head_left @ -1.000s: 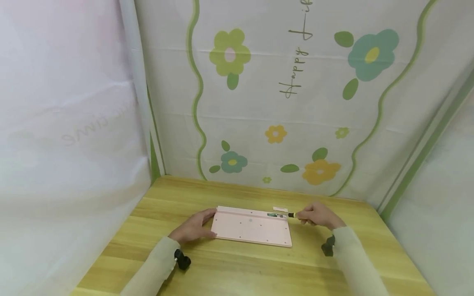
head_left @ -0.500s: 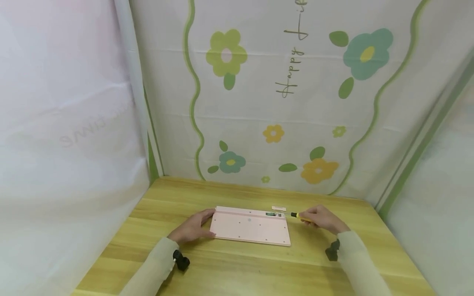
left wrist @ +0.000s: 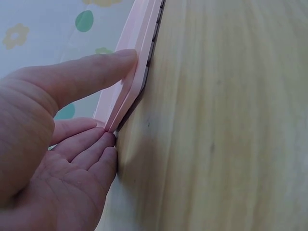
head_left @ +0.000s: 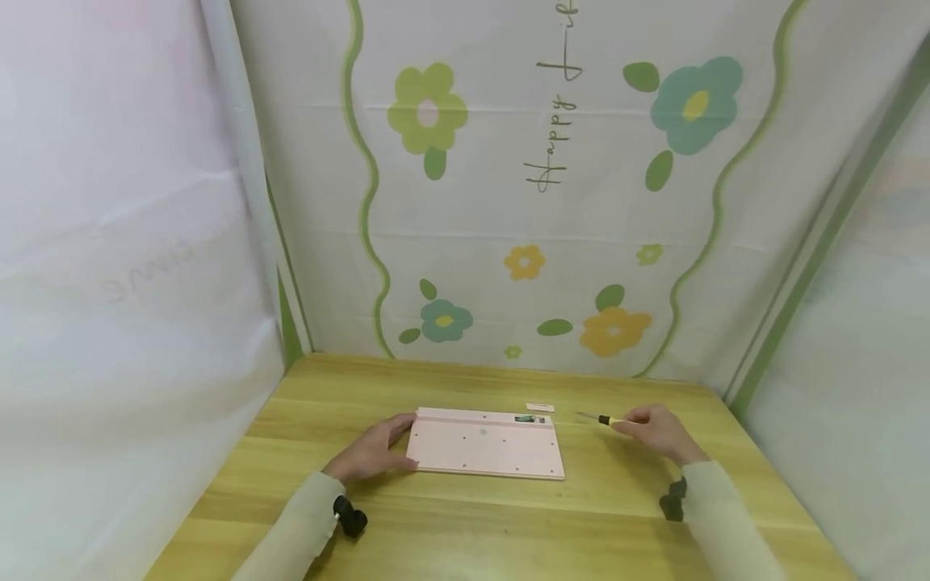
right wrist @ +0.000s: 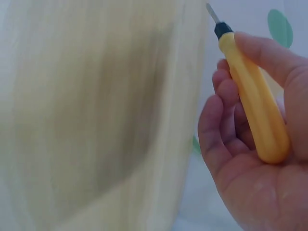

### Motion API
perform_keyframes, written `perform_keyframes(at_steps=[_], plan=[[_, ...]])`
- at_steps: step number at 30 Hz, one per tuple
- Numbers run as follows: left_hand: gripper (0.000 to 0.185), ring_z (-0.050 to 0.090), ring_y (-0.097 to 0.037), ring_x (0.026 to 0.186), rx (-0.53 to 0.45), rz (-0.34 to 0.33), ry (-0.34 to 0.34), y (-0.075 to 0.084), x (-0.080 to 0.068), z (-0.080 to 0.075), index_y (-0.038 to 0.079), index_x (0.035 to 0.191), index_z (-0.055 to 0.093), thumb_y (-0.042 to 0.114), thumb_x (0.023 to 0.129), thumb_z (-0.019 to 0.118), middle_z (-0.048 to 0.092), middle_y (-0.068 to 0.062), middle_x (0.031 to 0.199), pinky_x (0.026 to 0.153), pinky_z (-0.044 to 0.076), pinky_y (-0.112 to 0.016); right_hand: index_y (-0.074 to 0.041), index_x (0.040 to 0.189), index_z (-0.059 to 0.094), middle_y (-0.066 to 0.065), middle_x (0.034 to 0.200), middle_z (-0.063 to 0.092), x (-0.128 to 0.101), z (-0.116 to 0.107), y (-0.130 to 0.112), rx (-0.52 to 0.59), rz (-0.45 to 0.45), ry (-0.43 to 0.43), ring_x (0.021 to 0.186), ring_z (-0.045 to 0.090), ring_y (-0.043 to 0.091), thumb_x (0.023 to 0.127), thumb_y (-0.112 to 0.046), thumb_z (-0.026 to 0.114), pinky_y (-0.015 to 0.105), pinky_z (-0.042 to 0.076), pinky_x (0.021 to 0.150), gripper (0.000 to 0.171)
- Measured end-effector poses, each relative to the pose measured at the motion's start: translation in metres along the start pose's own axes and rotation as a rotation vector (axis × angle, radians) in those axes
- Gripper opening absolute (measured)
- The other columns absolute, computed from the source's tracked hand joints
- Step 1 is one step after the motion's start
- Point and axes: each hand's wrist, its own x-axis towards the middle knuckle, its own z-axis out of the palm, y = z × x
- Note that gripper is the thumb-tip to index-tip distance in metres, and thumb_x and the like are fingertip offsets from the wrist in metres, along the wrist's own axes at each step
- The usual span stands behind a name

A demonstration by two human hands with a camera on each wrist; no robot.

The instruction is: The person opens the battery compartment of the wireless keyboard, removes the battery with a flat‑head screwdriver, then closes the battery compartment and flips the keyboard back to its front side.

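A pink keyboard lies upside down on the table, the dark edges of its keys showing underneath in the left wrist view. My left hand grips its left end, thumb on the near edge and fingers around the far corner. At the keyboard's far right, the battery compartment stands uncovered with something green inside. Just behind it lies a small pink battery cover. To the right, my right hand holds a screwdriver by its yellow handle, the metal tip pointing left, apart from the keyboard.
The wooden table ends at a white fabric backdrop printed with flowers. Fabric walls also rise at the left and right sides. A small black camera is fixed at each wrist.
My right hand has drawn the screwdriver away to the right, its tip leaving the battery compartment. The left hand keeps its hold on the keyboard. The head view has shifted slightly.
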Motion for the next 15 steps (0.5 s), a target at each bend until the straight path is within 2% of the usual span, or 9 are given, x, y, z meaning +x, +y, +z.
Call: perform_keyframes(at_steps=[4,11,15], plan=[[0.09,0.03,-0.031,0.147,0.015,-0.006,0.006,0.0,-0.002,0.0,0.009,0.152,0.029,0.03,0.08,0.079,0.029,-0.008,0.16,0.119,0.03,-0.05,-0.013,0.096,0.074,0.008,0.103,0.072,-0.005,0.0,0.007,-0.043,0.0,0.048,0.086,0.06,0.016,0.087,-0.045,0.068,0.03,0.051,0.07,0.034],[0.09,0.029,-0.032,0.147,0.013,0.001,0.001,0.002,-0.003,0.0,0.008,0.152,0.029,0.03,0.081,0.079,0.029,-0.009,0.16,0.119,0.029,-0.051,-0.016,0.091,0.074,0.003,0.097,0.073,-0.009,0.008,0.025,-0.047,0.017,0.084,0.084,0.06,0.014,0.085,-0.046,0.07,0.027,0.048,0.072,0.031],[0.09,0.029,-0.033,0.147,0.002,-0.003,0.002,0.003,-0.002,0.0,0.008,0.152,0.029,0.029,0.08,0.079,0.029,-0.009,0.16,0.119,0.029,-0.051,-0.015,0.089,0.075,0.003,0.096,0.073,-0.011,0.011,0.027,-0.055,0.018,0.1,0.085,0.061,0.015,0.085,-0.044,0.071,0.029,0.05,0.072,0.03]])
